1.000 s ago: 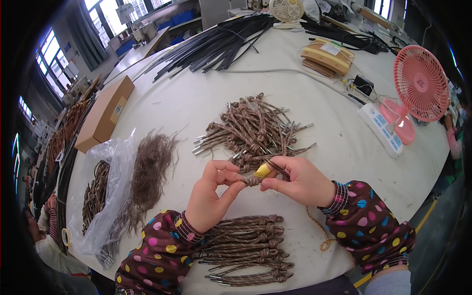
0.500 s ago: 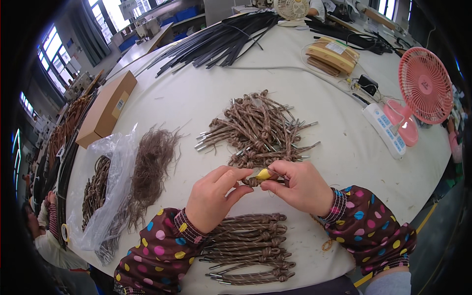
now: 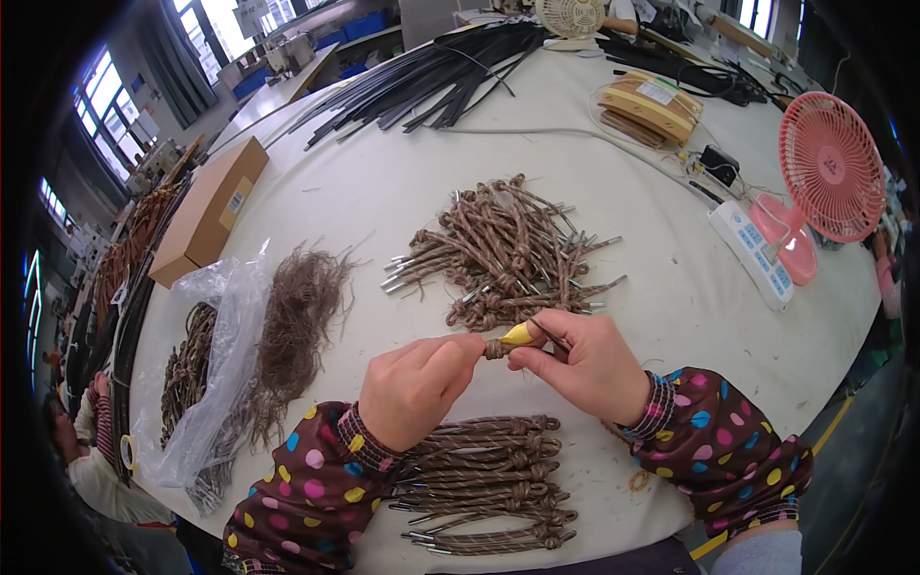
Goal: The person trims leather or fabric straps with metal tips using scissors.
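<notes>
A brown knotted cord (image 3: 494,350) is between my hands, above the table's middle. My left hand (image 3: 414,385) is closed in a pinch at the knot's left side; the rest of this cord is hidden by the fingers. My right hand (image 3: 596,369) grips a small tool (image 3: 517,334) with a yellow part and a thin dark part, its exact kind unclear; the yellow tip is against the knot. Just beyond my hands lies a loose heap of knotted brown cords (image 3: 508,244) with silvery tips. Nearer me, similar cords (image 3: 489,474) lie side by side in a row.
Left of the heap are a tangle of brown thread (image 3: 299,316), a clear plastic bag (image 3: 216,355) with cords and a cardboard box (image 3: 209,213). At right stand a pink fan (image 3: 830,168) and a white power strip (image 3: 752,251). Black strips (image 3: 422,81) lie at the back.
My left fingers have closed in on the knot's left side and turned slightly, now covering more of the cord. My right hand has barely moved and keeps the yellow-tipped tool at the knot.
</notes>
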`<state>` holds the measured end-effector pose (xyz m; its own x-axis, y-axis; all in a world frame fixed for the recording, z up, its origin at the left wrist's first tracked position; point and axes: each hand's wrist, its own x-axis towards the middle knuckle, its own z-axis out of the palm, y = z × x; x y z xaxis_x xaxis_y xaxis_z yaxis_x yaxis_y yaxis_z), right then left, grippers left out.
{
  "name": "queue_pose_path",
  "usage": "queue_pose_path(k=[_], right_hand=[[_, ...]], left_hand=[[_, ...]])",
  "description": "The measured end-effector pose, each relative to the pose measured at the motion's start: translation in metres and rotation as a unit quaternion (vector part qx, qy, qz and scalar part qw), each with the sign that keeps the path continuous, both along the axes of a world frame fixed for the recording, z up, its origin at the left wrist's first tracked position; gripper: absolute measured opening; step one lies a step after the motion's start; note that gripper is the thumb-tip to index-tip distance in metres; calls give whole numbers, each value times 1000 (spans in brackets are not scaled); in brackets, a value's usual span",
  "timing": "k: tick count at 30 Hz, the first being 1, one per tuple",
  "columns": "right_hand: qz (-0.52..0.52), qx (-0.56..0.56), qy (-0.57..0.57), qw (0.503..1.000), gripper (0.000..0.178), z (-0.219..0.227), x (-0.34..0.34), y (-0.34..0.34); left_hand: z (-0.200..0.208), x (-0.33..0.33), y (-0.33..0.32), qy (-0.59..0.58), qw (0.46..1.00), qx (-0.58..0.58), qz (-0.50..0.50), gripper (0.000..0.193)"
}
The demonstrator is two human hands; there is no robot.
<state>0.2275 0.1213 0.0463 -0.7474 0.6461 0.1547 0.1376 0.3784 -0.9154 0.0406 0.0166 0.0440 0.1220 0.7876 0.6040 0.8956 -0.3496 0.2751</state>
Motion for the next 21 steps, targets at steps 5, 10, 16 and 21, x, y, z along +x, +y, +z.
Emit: queue_pose_path(k=[5, 10, 16, 21], right_hand=[[27, -229, 95, 968, 16, -10, -10, -5], [43, -257, 120, 958, 30, -15, -8, -2], [-24, 259, -61, 964, 40, 43, 0, 7], [63, 411, -152, 897, 32, 78, -10, 11]], left_hand=[[-12, 4, 0, -181, 980, -80, 14, 10], [-9, 7, 1, -308, 944, -115, -10, 6], [-11, -5, 1, -225, 973, -51, 10, 7], [-10, -3, 2, -217, 976, -7, 4, 15]])
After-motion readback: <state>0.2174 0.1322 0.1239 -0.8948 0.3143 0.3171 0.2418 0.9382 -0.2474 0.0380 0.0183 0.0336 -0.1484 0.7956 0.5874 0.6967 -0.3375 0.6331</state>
